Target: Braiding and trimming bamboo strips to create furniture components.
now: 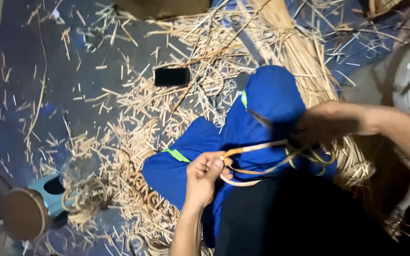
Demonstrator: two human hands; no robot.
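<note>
Cane strip: pale, looped, lying across your lap on the blue cloth; long axis runs left to right between your hands.
Left hand: closed, pinching the strip's near end.
Right hand: blurred; grip on the far loops cannot be told.
Floor: cane offcuts, black phone.

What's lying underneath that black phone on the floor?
The black phone lies flat on pale cane offcuts strewn over the dark floor. Whatever lies directly beneath it is covered by the phone itself.
</note>
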